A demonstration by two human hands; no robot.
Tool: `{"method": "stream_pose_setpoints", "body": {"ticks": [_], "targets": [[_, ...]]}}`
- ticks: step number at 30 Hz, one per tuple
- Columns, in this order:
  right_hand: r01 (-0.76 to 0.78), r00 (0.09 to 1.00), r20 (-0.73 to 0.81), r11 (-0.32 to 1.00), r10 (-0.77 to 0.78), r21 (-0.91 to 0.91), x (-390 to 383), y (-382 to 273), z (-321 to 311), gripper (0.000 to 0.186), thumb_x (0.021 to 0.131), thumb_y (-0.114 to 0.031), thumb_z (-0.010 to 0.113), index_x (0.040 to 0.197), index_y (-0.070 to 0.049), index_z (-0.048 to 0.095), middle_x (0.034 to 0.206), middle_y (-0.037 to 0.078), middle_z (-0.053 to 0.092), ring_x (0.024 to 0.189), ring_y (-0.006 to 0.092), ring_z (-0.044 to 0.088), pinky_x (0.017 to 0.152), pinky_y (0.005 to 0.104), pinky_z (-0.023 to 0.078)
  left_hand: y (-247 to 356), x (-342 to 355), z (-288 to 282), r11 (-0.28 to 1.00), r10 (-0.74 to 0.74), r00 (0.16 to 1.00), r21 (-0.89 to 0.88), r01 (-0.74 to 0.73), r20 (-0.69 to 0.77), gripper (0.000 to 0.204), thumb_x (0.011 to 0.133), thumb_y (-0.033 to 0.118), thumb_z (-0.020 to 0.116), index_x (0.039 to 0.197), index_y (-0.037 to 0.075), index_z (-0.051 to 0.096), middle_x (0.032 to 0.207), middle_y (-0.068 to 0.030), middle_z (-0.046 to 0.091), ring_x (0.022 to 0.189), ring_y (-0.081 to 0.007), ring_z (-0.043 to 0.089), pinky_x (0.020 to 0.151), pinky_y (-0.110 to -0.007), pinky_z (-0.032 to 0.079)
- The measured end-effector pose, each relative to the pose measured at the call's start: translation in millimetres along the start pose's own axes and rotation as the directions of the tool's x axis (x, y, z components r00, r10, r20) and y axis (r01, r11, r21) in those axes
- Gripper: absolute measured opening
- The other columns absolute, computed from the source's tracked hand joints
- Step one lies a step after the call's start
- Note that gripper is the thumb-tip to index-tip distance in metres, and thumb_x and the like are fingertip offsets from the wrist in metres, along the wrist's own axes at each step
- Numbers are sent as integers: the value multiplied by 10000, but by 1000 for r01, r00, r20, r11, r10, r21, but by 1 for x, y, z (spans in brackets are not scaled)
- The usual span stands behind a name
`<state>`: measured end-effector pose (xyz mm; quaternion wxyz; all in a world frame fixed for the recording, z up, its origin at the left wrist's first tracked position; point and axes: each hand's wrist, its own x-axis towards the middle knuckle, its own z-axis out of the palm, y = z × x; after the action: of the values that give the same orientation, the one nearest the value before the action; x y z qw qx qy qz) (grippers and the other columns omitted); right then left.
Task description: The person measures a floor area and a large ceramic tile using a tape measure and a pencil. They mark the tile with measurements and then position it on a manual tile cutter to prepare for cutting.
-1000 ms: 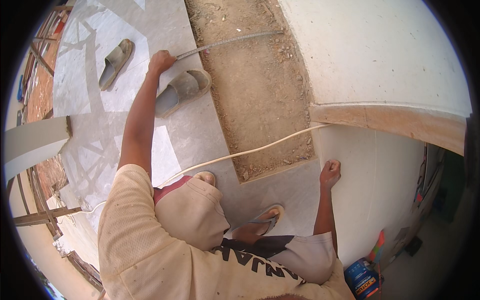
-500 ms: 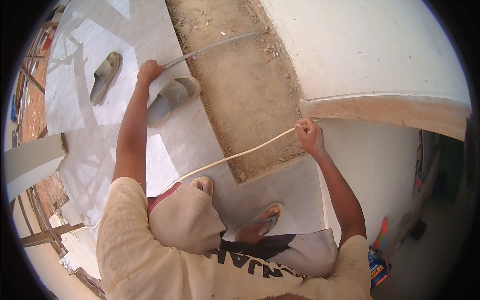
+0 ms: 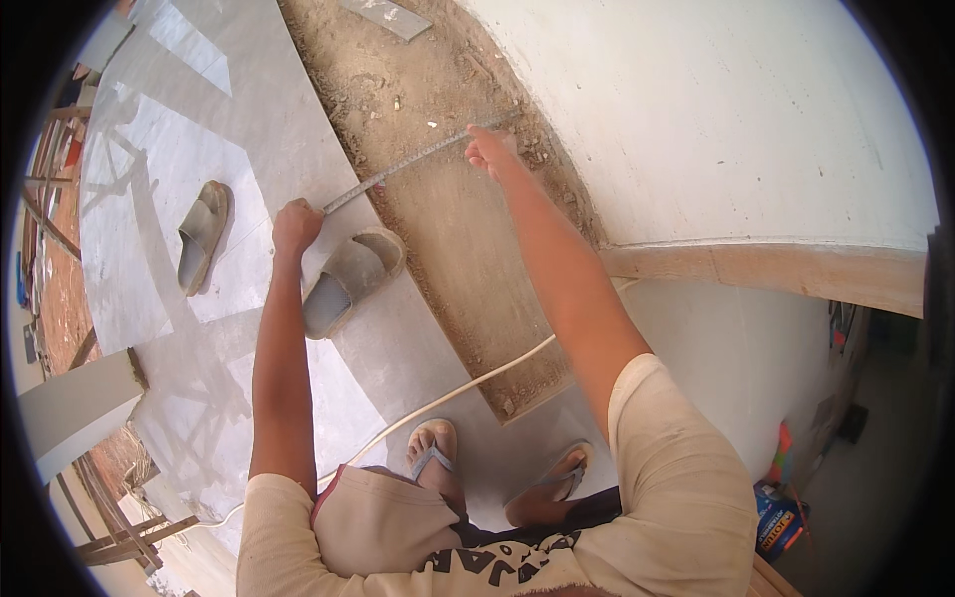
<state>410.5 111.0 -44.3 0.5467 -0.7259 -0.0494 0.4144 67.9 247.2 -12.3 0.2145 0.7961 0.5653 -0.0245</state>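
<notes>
My left hand is closed in a fist on the near end of a tape measure, a thin grey strip with fine marks. The strip spans a bare dirt channel toward the white wall. My right hand reaches over the dirt, fingers partly stretched, the index fingertip at the strip near its far end. A cream cable lies across the grey tiles and the channel, passing under my right forearm. Beside my left arm rests a grey slide sandal.
A second slide sandal lies further left. The white wall rises on the right above a brownish ledge. A tile piece lies in the far dirt. A blue container stands lower right; wooden pieces are lower left.
My right hand has let go of the cream cable and moved up and left to the tape measure. The cable hangs lower. My left hand keeps hold of the strip as the view shifts.
</notes>
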Motion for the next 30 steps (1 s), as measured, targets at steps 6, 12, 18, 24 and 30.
{"method": "stream_pose_setpoints", "body": {"ticks": [6, 12, 18, 24, 30], "targets": [[-80, 981, -158, 978, 111, 192, 41, 1, 23, 253, 857, -227, 692, 929, 9, 638, 792, 102, 630, 643, 159, 625, 502, 277, 523, -2, 4, 0, 1000, 3, 1000, 15, -3, -8, 277, 780, 301, 629, 844, 37, 680, 907, -220, 686, 887, -401, 650, 789, -464, 507], [-46, 973, -194, 931, 123, 362, 33, -3, 31, 171, 848, -163, 703, 891, -13, 633, 778, 67, 621, 636, 135, 618, 492, 237, 503, -4, 4, -3, 1000, 4, 1000, 9, -4, -28, 276, 768, 309, 659, 803, 36, 675, 862, -231, 682, 854, -402, 656, 759, -470, 507], [47, 988, -153, 914, 17, 404, 12, -14, 20, 162, 848, -171, 707, 843, -40, 613, 749, 43, 605, 635, 116, 610, 500, 209, 495, -3, 5, -3, 1000, 9, 1000, 9, -9, -5, 284, 758, 313, 674, 805, 33, 679, 841, -239, 680, 836, -402, 659, 743, -465, 507], [87, 990, -133, 915, -37, 393, 2, -22, 16, 169, 854, -178, 703, 841, -38, 608, 758, 50, 613, 634, 108, 610, 504, 212, 500, -6, 8, 0, 1000, 15, 1000, -6, -15, -10, 281, 754, 309, 673, 800, 31, 675, 840, -241, 680, 838, -402, 660, 742, -464, 508], [76, 991, -134, 928, -28, 365, 2, -22, 13, 170, 853, -175, 707, 866, -28, 622, 770, 53, 623, 649, 114, 613, 526, 220, 510, -12, 10, 3, 998, 58, 998, 17, -57, -25, 281, 757, 305, 662, 792, 27, 669, 823, -242, 672, 820, -408, 652, 733, -473, 503]]}}
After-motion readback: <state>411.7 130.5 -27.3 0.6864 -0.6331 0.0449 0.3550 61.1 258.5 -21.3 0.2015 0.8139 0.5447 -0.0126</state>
